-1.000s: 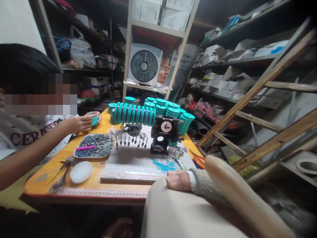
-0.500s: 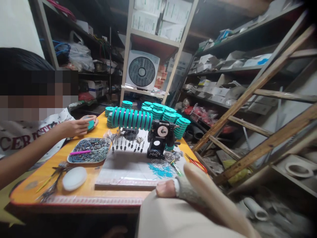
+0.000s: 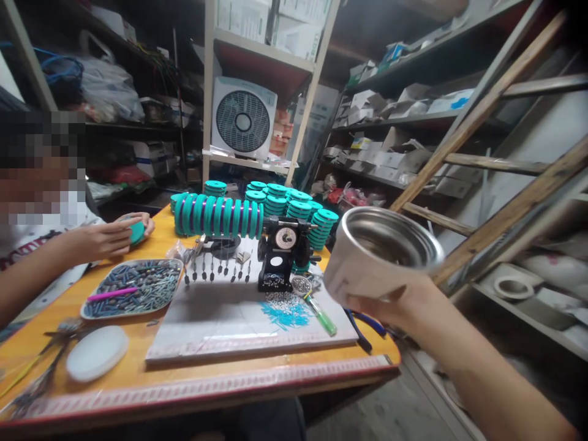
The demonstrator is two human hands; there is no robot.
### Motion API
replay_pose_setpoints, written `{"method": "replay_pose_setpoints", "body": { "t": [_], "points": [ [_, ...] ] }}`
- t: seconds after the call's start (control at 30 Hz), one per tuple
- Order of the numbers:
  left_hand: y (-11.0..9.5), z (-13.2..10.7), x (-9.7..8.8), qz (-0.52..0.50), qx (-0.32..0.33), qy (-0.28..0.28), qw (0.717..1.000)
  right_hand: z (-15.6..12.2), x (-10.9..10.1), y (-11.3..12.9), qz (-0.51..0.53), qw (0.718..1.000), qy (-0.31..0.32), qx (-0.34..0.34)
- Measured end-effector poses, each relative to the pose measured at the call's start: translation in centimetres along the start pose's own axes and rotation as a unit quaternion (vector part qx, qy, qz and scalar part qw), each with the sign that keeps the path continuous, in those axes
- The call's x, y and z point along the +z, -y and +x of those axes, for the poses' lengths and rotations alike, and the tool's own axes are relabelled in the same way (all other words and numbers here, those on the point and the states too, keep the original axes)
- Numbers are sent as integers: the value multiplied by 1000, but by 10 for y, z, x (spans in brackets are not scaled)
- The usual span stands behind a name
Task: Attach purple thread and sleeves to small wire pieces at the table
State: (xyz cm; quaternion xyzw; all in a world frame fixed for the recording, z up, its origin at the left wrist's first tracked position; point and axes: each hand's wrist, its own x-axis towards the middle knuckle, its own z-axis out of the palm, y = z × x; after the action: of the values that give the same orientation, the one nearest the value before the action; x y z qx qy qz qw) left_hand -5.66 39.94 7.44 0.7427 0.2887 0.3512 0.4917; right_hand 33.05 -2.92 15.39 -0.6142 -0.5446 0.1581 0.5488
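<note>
Sitting in the right hand (image 3: 407, 301) is a metal-lined cup (image 3: 367, 269)

The cup (image 3: 356, 269) in your right hand (image 3: 399, 301) is at centre right of your frame, before the ladder (image 3: 496, 163), while on the table (image 3: 138, 346) the machine (image 3: 279, 250) stands on the board (image 3: 206, 324) at centre, stacked spools (image 3: 275, 206) behind it, the tray (image 3: 179, 267) left, the disc (image 3: 98, 353) lower left.
</note>
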Motion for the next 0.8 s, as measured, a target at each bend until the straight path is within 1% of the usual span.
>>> {"method": "replay_pose_setpoints", "body": {
  "t": [0.03, 0.1, 0.23, 0.33, 0.43, 0.53, 0.63, 0.8],
  "points": [
    [3, 1, -1, 3, -3, -2, 1000, 11, -3, -5, 10, 1000, 2, 8],
    [4, 4, -1, 9, -11, 2, 1000, 37, -10, -24, 31, 999, -34, 19],
    [-5, 9, 4, 21, -28, 28, 999, 82, -19, -83, 56, 991, -112, 41],
    [-15, 8, 8, 30, -34, 44, 998, 99, -16, -127, 70, 986, -136, 72],
    [-23, 2, 9, 40, -38, 55, 997, 107, -7, -159, 91, 981, -137, 105],
    [-28, -5, 11, 48, -48, 63, 996, 111, 5, -177, 112, 978, -119, 128],
    [-31, -10, 13, 49, -57, 64, 995, 114, 13, -187, 127, 977, -106, 135],
    [-40, -5, 18, 33, -59, 46, 997, 116, 15, -197, 125, 977, -97, 141]
  ]
}}
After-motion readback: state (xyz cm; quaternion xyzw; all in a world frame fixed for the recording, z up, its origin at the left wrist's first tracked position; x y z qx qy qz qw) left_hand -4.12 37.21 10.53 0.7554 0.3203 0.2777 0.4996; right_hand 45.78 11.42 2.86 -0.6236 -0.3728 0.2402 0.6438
